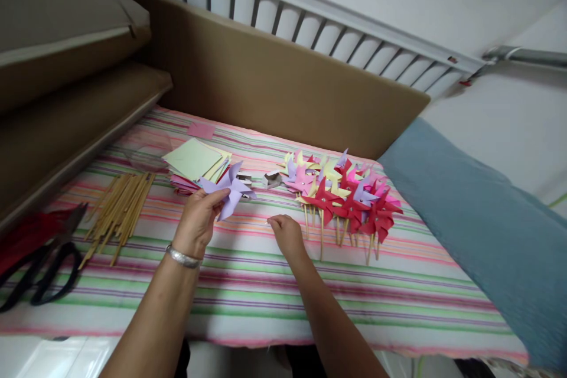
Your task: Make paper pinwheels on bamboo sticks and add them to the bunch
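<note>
A lilac paper pinwheel (231,190) without a stick is pinched between the thumb and fingers of my left hand (201,215). My right hand (287,233) is apart from it, over the striped cloth, with thumb and fingertips closed on a small pale pin (267,222), only its tip showing. Behind the lilac pinwheel lies a stack of coloured paper squares (192,159). Two small boxes, one open box (272,179) and one partly hidden box (244,178), sit near it. Finished pinwheels (349,204) on sticks, in red, yellow, pink and lilac, lie heaped right of my right hand.
Wooden sticks (119,207) lie in a pile at left, beside black-handled scissors (53,269) and red material (26,236). A brown board (274,77) stands along the back before a white radiator (283,18). Cushions (66,12) rise at left; blue fabric (465,207) borders the right.
</note>
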A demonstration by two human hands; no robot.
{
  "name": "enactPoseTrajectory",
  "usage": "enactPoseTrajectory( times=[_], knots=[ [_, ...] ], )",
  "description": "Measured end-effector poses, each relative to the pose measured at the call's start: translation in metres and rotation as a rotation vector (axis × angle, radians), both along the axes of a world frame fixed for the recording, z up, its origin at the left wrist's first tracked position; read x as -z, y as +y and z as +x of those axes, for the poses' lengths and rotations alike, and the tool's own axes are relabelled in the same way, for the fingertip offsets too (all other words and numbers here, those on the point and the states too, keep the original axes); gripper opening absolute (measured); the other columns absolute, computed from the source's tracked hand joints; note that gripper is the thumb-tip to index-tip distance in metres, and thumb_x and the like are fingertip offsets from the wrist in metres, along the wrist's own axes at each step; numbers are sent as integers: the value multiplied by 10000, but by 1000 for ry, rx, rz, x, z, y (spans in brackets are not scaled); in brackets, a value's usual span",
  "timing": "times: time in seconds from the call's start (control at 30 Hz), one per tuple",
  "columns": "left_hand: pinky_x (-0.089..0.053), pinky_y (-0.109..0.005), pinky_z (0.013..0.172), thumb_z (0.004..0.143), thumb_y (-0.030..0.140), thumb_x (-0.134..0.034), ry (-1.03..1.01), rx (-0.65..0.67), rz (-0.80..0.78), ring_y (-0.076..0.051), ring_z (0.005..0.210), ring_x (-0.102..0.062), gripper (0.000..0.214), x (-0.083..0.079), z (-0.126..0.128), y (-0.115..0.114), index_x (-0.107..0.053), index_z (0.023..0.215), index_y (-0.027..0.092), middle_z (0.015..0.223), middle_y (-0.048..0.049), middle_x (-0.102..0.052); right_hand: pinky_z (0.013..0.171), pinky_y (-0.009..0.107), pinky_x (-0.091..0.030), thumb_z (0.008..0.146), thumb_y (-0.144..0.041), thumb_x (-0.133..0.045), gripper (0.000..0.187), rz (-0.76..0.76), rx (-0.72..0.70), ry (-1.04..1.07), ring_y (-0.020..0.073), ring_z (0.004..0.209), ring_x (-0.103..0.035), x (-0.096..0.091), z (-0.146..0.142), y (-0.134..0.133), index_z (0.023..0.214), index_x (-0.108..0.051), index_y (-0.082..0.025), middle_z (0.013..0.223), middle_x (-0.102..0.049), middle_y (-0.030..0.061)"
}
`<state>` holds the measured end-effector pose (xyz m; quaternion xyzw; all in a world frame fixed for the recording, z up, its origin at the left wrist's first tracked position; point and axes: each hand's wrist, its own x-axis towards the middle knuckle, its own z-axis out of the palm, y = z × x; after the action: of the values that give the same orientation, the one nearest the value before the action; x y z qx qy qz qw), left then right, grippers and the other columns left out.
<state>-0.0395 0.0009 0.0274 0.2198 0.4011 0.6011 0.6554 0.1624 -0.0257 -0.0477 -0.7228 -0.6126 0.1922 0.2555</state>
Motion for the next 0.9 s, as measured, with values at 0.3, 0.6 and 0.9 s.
enactPoseTrajectory(
  times=[0.3,0.6,0.9],
  knots=[
    [-403,-196,484,453,198,-816,27,34,-11,-102,518,-567,255,8,7,3,-642,621,117,572,0,-652,687,235,-433,767,-176,-570,141,-116,-37,-92,160,776,-631,-7,-6,7,766,-709,-201,836,-703,43],
    [-402,-195,467,471,197,-813,51,87,-41,-108,513,-581,267,21,14,4,-669,676,104,604,-23,-679,665,217,-429,741,-97,-553,171,-109,-32,-133,150,745,-617,-4,-7,9,808,-692,-170,844,-694,68],
    [-446,-221,532,506,177,-801,-49,125,-83,-123,553,-607,218,21,19,0,-688,681,111,630,-34,-696,679,299,-430,706,-51,-495,206,-58,-124,-21,201,705,-590,-7,-2,0,599,-616,-178,709,-645,79]
  ],
)
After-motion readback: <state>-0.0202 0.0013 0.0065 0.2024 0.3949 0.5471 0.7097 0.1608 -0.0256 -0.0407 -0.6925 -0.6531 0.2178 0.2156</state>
